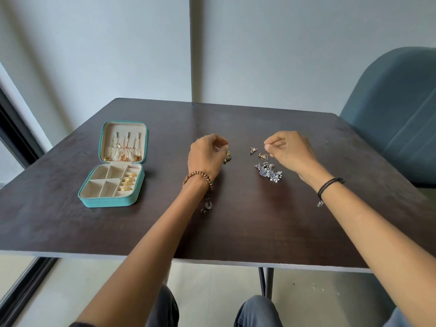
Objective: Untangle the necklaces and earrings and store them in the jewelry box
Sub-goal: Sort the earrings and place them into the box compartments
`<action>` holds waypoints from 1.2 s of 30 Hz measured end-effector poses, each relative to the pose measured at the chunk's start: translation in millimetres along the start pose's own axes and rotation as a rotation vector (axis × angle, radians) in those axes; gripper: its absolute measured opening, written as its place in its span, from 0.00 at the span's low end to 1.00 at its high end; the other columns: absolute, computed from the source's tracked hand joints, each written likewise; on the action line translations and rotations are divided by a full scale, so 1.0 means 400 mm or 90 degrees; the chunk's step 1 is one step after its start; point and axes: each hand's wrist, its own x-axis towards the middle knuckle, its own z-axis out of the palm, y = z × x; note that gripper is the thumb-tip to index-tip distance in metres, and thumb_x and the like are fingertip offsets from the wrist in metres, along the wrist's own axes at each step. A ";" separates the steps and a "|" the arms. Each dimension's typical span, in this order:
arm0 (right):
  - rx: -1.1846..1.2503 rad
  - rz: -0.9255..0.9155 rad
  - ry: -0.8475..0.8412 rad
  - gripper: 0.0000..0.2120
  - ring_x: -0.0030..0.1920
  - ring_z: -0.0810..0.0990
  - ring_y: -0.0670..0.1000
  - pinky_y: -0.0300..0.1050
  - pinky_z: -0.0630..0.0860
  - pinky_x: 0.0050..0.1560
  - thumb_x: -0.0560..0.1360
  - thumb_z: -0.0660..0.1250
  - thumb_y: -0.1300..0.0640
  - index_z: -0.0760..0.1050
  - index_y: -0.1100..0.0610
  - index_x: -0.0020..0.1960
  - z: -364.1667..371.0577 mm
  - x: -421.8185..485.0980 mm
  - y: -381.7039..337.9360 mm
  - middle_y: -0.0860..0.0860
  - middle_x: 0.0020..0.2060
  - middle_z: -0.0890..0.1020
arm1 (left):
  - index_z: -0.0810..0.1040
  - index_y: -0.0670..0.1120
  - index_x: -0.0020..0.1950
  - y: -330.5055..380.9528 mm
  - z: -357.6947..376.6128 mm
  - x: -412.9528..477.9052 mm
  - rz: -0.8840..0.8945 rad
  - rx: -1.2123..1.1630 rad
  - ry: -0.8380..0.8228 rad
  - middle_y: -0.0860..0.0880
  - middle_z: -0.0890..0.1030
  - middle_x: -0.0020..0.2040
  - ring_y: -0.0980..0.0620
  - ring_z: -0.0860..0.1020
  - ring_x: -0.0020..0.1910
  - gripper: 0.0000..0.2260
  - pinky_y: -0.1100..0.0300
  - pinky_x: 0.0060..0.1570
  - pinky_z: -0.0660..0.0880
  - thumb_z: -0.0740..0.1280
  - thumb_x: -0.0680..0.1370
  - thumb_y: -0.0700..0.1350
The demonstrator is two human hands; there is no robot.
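A teal jewelry box (107,203) lies open at the table's left. Gold necklaces (123,148) hang in its lid, and gold earrings (128,181) sit in the right slots of its tray. My left hand (205,155) is curled near the table's middle, its fingertips holding a dark-and-gold earring (228,157) just above the tabletop. My right hand (289,149) hovers to the right with thumb and forefinger pinched together; I see nothing between them. Two triangle earrings (258,153) lie just left of it. A tangled heap of silver-blue earrings (269,172) lies below them.
The dark wooden table (236,227) has its near edge over my knees. A blue upholstered chair (396,109) stands at the right rear corner. A wall runs close behind the table. A dark window frame (16,138) is at the left.
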 end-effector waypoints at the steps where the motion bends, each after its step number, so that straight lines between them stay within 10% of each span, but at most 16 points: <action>1: -0.006 0.007 0.006 0.04 0.44 0.85 0.49 0.43 0.80 0.55 0.75 0.71 0.59 0.84 0.55 0.49 -0.002 0.001 0.006 0.49 0.41 0.85 | 0.84 0.49 0.47 0.009 0.007 0.003 0.004 0.003 -0.030 0.54 0.84 0.43 0.55 0.81 0.45 0.05 0.57 0.50 0.78 0.70 0.75 0.43; 17: -0.162 -0.047 -0.097 0.15 0.44 0.80 0.46 0.38 0.71 0.48 0.72 0.75 0.43 0.84 0.52 0.52 0.024 0.050 0.040 0.49 0.44 0.86 | 0.78 0.54 0.64 0.079 0.141 0.075 0.224 0.377 -0.210 0.51 0.81 0.60 0.48 0.73 0.64 0.13 0.53 0.60 0.67 0.66 0.79 0.48; 36: -0.081 -0.013 -0.022 0.05 0.47 0.82 0.47 0.40 0.73 0.44 0.76 0.72 0.51 0.84 0.51 0.48 -0.020 0.007 0.014 0.45 0.41 0.85 | 0.83 0.48 0.51 0.135 0.129 0.051 0.176 0.306 -0.160 0.48 0.84 0.51 0.45 0.80 0.55 0.05 0.54 0.53 0.70 0.67 0.78 0.43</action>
